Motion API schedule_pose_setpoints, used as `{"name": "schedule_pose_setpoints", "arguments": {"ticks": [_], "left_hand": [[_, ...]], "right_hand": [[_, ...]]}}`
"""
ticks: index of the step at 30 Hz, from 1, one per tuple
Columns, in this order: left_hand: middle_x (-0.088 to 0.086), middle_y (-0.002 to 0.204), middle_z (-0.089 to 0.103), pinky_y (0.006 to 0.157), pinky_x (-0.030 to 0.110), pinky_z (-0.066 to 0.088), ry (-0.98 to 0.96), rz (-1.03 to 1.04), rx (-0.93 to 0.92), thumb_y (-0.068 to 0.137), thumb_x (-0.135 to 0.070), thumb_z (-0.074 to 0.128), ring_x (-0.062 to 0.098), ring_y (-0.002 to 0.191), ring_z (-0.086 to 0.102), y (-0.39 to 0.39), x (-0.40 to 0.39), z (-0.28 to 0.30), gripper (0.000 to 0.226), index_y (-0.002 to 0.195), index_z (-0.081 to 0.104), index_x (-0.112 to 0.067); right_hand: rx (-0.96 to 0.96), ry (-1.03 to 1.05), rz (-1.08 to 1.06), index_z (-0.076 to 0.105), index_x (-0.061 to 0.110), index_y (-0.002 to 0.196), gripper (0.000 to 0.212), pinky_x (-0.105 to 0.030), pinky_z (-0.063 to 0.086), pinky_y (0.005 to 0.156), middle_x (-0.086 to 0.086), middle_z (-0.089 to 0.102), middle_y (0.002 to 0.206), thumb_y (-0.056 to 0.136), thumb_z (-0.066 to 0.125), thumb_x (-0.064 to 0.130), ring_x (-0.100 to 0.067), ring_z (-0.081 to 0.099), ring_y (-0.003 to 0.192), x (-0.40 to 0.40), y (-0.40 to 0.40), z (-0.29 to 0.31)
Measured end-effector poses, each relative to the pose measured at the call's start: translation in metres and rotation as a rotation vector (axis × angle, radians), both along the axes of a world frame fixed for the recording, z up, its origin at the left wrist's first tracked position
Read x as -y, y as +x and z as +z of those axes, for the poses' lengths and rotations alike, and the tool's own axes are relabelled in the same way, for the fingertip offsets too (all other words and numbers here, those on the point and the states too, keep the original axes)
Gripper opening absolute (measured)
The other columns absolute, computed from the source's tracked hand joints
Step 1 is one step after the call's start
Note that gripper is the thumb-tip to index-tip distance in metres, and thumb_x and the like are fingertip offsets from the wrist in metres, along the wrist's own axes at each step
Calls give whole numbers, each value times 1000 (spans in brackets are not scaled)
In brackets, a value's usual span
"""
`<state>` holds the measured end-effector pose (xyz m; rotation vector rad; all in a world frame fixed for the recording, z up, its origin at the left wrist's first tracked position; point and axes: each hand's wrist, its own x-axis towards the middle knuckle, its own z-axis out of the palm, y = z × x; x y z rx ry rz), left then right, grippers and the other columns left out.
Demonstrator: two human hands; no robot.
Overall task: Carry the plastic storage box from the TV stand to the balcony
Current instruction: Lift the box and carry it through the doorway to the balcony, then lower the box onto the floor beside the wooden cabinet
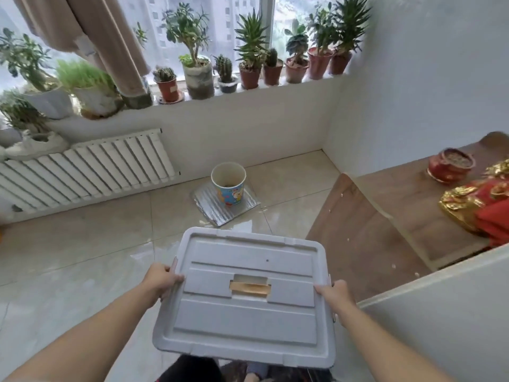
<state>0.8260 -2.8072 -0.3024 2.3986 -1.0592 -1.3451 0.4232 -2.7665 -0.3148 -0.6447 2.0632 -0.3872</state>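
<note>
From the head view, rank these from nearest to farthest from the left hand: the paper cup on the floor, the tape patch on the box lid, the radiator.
From the left hand:
1. Tape patch, on the lid, just right.
2. Paper cup, on the floor ahead.
3. Radiator, against the far-left wall.

The grey plastic storage box (245,296) sits between the left hand (161,279) and right hand (337,297). Beyond it, a printed paper cup (228,184) stands on a silver foil mat (203,208) on the tiled floor (82,244). The white ribbed radiator (88,169) lies left.
</note>
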Motion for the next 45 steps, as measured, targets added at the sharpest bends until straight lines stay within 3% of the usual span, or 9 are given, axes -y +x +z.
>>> {"name": "schedule_pose_setpoints", "arguments": {"ticks": [4, 9, 12, 16, 19, 26, 33, 41, 45], "left_hand": [[14, 72, 55, 47, 23, 33, 28, -145, -19, 77, -13, 75, 24, 59, 49, -6, 72, 0, 26, 89, 67, 9], [17, 65, 47, 41, 22, 31, 30, -384, -58, 76, -7, 74, 18, 43, 39, -22, 165, -5, 16, 80, 64, 4], [16, 62, 47, 37, 21, 31, 41, -531, -88, 77, -6, 73, 18, 42, 37, -32, 215, -8, 16, 80, 65, 7], [10, 52, 47, 32, 17, 29, 41, -702, -104, 78, -6, 73, 16, 37, 37, -51, 269, -3, 20, 67, 57, -1], [14, 56, 52, 37, 21, 33, 44, -790, -106, 77, -7, 74, 19, 40, 41, -69, 299, -2, 20, 65, 59, 0], [20, 59, 56, 54, 30, 42, 60, -934, -53, 74, -15, 76, 24, 52, 51, -119, 330, -20, 21, 65, 61, -2], [15, 50, 58, 45, 25, 42, 77, -1020, -25, 76, -16, 76, 20, 38, 50, -174, 335, -65, 28, 71, 68, 11], [-7, 25, 50, 28, 13, 33, 118, -1094, -19, 78, -12, 76, 3, 24, 45, -218, 346, -114, 28, 55, 59, -12], [-5, 34, 51, 36, 18, 34, 136, -1131, -31, 79, -13, 76, 13, 34, 43, -243, 363, -152, 17, 66, 67, -5]], "right_hand": [[-3, 12, -119, 57, 3, 97, 33, -26, 36, 51, -10, 63, 92, 76, 72, 22, -28, 56, 80, 18, 0, 1], [-23, 43, -342, 51, 4, 99, 34, -31, 44, 68, -11, 60, 99, 75, 70, 20, -29, 57, 87, 31, 14, -1], [-9, 32, -501, 58, -1, 103, 38, -28, 45, 58, -12, 66, 95, 74, 69, 19, -28, 62, 82, 32, 31, 0], [-23, 11, -644, 61, 6, 77, 14, -24, 41, 52, -10, 66, 79, 74, 70, 17, -20, 61, 68, 31, 52, 9], [-26, 12, -733, 52, 9, 75, 21, -23, 36, 47, -2, 58, 75, 76, 71, 19, -13, 54, 63, 28, 61, 11], [-13, 79, -839, 57, 3, 94, 35, -26, 39, 53, -11, 63, 91, 73, 72, 27, -20, 57, 72, 18, 56, 0], [32, 75, -966, 54, 6, 83, 28, -26, 41, 53, -12, 63, 91, 76, 72, 25, -19, 57, 69, 4, 27, -41], [37, 144, -1083, 57, 4, 87, 27, -25, 36, 49, -7, 60, 81, 78, 70, 25, -15, 54, 65, 3, 22, -95], [26, 187, -1133, 54, 7, 76, 26, -26, 36, 49, -8, 58, 77, 80, 70, 26, -17, 54, 63, 12, 21, -139]]}}
